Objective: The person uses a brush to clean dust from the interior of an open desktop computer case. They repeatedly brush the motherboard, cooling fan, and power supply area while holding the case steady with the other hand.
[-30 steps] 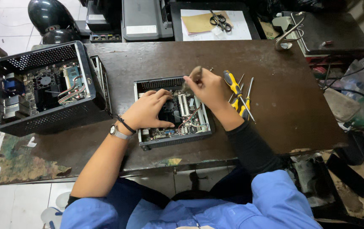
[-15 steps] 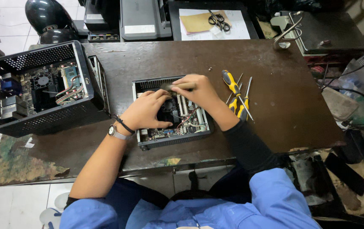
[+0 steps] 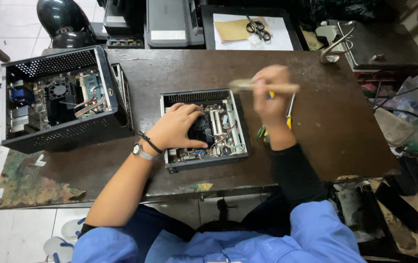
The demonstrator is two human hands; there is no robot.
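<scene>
Left hand (image 3: 177,127) inside open computer case (image 3: 204,129), right hand (image 3: 271,95) holding brush (image 3: 262,87)

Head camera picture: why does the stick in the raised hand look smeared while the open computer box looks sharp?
Head view: the brush in the right hand is streaked by motion blur; the small open case under the left hand stays crisp; light is even and soft.

Matt metal case (image 3: 203,97), wood-handled brush (image 3: 267,87), worn desk (image 3: 316,146).
</scene>
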